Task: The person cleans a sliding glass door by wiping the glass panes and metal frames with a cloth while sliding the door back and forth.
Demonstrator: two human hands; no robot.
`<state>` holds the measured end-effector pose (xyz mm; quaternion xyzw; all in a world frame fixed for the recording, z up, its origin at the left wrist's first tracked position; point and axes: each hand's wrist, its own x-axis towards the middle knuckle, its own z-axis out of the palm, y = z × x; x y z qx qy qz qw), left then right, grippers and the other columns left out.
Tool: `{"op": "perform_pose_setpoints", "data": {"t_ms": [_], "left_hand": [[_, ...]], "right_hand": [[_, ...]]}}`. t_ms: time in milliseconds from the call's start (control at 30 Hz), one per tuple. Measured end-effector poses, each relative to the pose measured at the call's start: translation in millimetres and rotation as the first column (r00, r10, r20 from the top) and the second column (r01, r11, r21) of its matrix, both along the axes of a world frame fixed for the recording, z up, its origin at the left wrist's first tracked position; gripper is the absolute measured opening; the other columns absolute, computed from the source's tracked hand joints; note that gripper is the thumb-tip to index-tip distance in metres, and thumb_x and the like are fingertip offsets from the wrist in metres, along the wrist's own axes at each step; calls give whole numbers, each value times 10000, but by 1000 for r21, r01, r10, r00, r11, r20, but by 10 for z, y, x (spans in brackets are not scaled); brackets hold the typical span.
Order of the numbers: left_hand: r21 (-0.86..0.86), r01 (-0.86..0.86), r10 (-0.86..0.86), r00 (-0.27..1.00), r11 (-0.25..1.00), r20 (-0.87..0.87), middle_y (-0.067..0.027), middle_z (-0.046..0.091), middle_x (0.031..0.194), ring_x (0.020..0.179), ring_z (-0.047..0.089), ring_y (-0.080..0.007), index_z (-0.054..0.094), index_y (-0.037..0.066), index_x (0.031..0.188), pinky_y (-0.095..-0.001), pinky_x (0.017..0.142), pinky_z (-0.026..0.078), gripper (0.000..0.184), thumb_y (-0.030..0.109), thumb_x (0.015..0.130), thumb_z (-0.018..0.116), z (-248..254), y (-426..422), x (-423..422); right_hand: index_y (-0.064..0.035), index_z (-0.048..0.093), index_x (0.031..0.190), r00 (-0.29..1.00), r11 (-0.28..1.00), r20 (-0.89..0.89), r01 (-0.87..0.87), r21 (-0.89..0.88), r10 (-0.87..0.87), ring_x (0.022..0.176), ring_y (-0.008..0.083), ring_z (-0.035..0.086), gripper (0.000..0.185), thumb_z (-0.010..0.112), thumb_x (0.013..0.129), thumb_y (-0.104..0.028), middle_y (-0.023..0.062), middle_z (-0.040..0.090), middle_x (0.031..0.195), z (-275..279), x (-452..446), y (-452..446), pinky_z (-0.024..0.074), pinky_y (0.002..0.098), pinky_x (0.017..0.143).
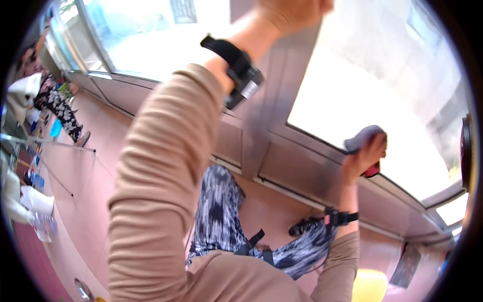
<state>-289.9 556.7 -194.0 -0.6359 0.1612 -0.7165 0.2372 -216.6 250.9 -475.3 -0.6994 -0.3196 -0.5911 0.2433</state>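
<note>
My right hand point(370, 153) is closed on a dark grey cloth point(363, 138) with a pink-red part at its lower edge. It presses the cloth against the lower part of a bright glass pane point(372, 90) in a metal-framed door. Raised at the top edge of the view, my left hand point(297, 12) is beside the vertical door frame point(287, 60). Its fingers are cut off by the top of the view, so what it touches or holds is hidden. Both wrists wear black straps, the left one with a small box-shaped device.
Another person point(55, 103) in floral trousers stands at the far left. Near them are a metal stand point(60, 144), a blue dish point(56, 128) and plastic bottles point(44, 225). A yellow object point(370, 286) is at the lower right. A round dark object point(466, 151) sits at the right edge.
</note>
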Motion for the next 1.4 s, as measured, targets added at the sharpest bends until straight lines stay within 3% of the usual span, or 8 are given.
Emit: {"op": "perform_pose_setpoints", "data": {"t_ms": [167, 267, 533, 667, 800, 1000, 1233, 1400], "left_hand": [[-324, 234, -304, 934, 917, -187, -203, 336, 1446, 1329, 323, -358, 381, 67, 1376, -510, 1104, 210, 568, 273, 868, 528, -348, -322, -117], [-550, 209, -500, 736, 809, -456, -192, 295, 1479, 1342, 325, -349, 334, 115, 1429, -504, 1098, 251, 636, 311, 881, 591, -1082, -588, -784], [-935, -342, -956, 231, 96, -182, -200, 201, 1521, 1413, 204, -312, 171, 55, 1482, -381, 1119, 222, 802, 394, 889, 593, -2875, -602, -1817], [-961, -267, -934, 320, 71, -158, -186, 107, 1549, 1432, 137, -310, 145, 94, 1494, -399, 1119, 214, 905, 475, 839, 640, -3077, -872, -2013], [-583, -418, -714, 321, -697, 623, -72, 474, 1338, 1231, 449, -179, 395, 100, 1373, -305, 988, 385, 543, 361, 931, 572, -2986, -1017, -1949], [-274, -54, -277, 47, -960, 960, -42, 559, 1240, 1148, 524, -198, 524, 105, 1233, -361, 1028, 393, 352, 345, 1005, 404, -2558, -426, -1911], [-884, 457, -891, 354, -100, 284, -8, 556, 966, 907, 519, -95, 558, 96, 1077, -268, 853, 416, 311, 374, 989, 452, -1192, 968, -1235], [-497, 196, -289, 950, 845, -117, -182, 319, 1444, 1296, 285, -399, 322, 90, 1430, -500, 1051, 206, 748, 322, 799, 651, -324, 1535, -447]], "right_hand": [[-79, 537, 1269, 512, 753, -611, -618, 226, 604, 1206, 252, 490, 332, 496, 955, -179, 106, 551, 1288, 40, -828, 954, 315, 424, 1049], [-48, 545, 1235, -393, 292, -301, -85, 953, 869, 1107, 220, 559, 340, 462, 977, -254, 72, 593, 1206, 3, -1115, 1106, 412, 314, 985], [-4, 500, 1276, -725, 86, 222, 362, 928, 652, 1152, 282, 545, 475, 435, 984, -373, 167, 549, 1277, 117, -1542, 866, 436, 401, 995], [-2, 439, 1326, -490, 179, -124, 68, 981, 863, 1167, 207, 520, 540, 380, 997, -427, 106, 528, 1286, 225, -1952, 1025, 404, 342, 1000], [17, 356, 1404, -684, 112, -266, -262, 959, 680, 1354, 235, 327, 675, 295, 990, -513, 124, 393, 1437, 269, -2073, 1086, 199, 337, 1122], [-14, 529, 1275, 255, 552, -619, -756, 351, 743, 1290, 288, 429, 405, 545, 945, -247, 166, 452, 1390, 738, -1956, 887, 333, 364, 1051], [-2, 464, 1314, 37, 536, -626, -557, 635, 779, 1112, 185, 572, 372, 497, 963, -119, 119, 525, 1312, 408, -1531, 617, 419, 285, 951], [-18, 435, 1336, -56, 604, -690, -437, 666, 721, 1032, 174, 613, 385, 492, 964, -101, 124, 519, 1311, -134, -1504, 403, 443, 273, 909]]}}
